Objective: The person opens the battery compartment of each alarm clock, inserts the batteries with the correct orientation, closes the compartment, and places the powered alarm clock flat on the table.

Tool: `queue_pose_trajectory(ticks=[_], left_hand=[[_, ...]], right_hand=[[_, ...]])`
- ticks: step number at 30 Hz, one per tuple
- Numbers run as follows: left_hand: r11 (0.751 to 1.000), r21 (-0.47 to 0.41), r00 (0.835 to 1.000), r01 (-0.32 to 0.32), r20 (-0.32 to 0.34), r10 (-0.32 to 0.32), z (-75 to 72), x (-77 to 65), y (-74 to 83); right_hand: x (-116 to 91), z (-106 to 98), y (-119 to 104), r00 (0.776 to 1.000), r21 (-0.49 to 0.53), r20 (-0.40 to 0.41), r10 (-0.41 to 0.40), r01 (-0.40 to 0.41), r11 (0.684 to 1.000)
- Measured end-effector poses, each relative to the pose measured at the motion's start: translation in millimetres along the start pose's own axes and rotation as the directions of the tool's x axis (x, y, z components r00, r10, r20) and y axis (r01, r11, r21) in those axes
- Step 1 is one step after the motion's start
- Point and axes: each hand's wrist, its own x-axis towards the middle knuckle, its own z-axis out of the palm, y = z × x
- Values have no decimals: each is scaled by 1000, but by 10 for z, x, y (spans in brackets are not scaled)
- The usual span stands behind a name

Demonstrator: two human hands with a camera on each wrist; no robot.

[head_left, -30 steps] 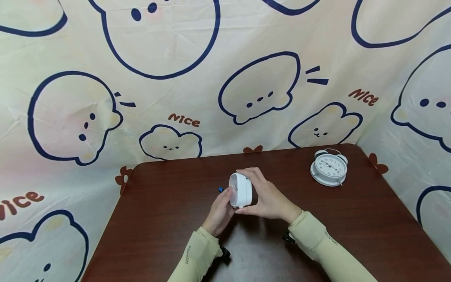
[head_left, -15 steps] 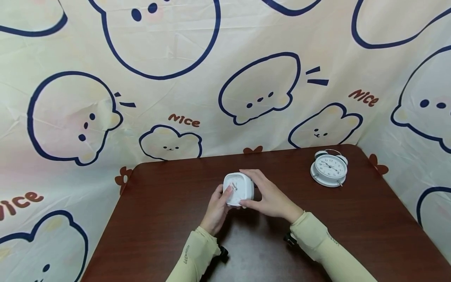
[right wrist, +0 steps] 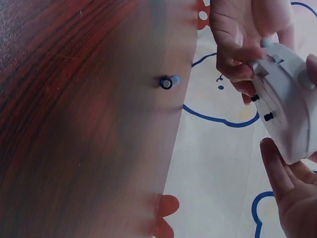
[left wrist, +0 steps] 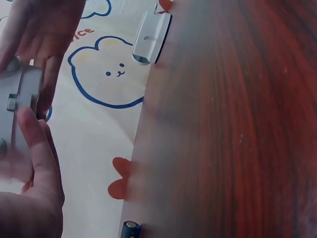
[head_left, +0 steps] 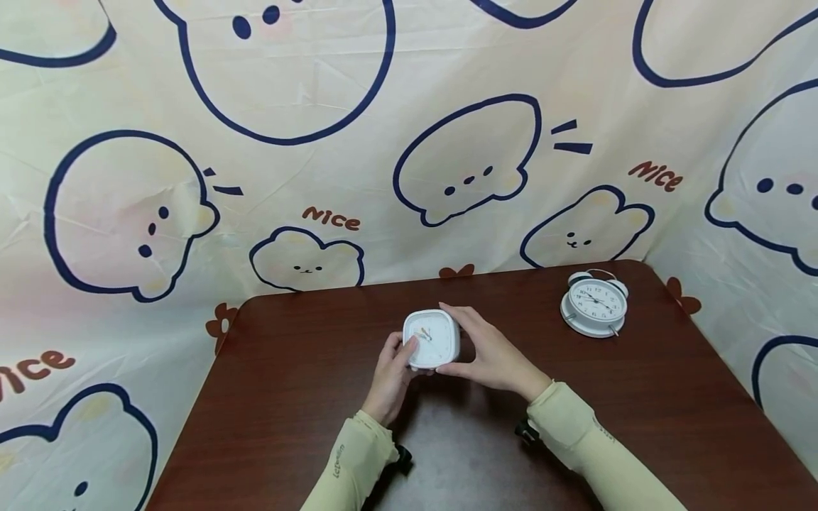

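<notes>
A small white square clock (head_left: 432, 339) with rounded corners is held above the table, its face turned up toward the head camera. My left hand (head_left: 387, 380) grips its left side, the thumb lying over the front. On the opposite side my right hand (head_left: 492, 353) holds the clock between thumb and fingers at its lower and upper edges. The right wrist view shows two small black parts on the clock's back (right wrist: 285, 106). A blue and black battery (right wrist: 169, 82) lies on the table; in the head view it is hidden.
A round white twin-bell alarm clock (head_left: 596, 305) stands at the table's back right. The dark brown table (head_left: 307, 397) ends at a cloth wall (head_left: 473, 57) printed with cartoon bears.
The clock has turned from side-on until its face shows fully to the head camera. Both hands keep hold of it, and the battery has dropped from the head view.
</notes>
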Motion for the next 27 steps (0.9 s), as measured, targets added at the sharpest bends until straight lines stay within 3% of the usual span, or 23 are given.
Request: queue_pose_trajectory(ticks=[8, 15, 20, 27], left_hand=[[999, -29, 998, -38, 46, 39, -39, -11, 8], [999, -17, 999, -29, 17, 29, -59, -10, 12], [999, 17, 999, -29, -17, 29, -98, 10, 36], [996, 79, 999, -31, -30, 34, -185, 58, 134]], right_hand=[[-1, -38, 19, 998, 28, 31, 53, -54, 998], [0, -36, 44, 996, 33, 46, 75, -77, 996], [17, 14, 74, 998, 8, 7, 62, -62, 998], [115, 99, 46, 998, -107, -68, 6, -13, 994]])
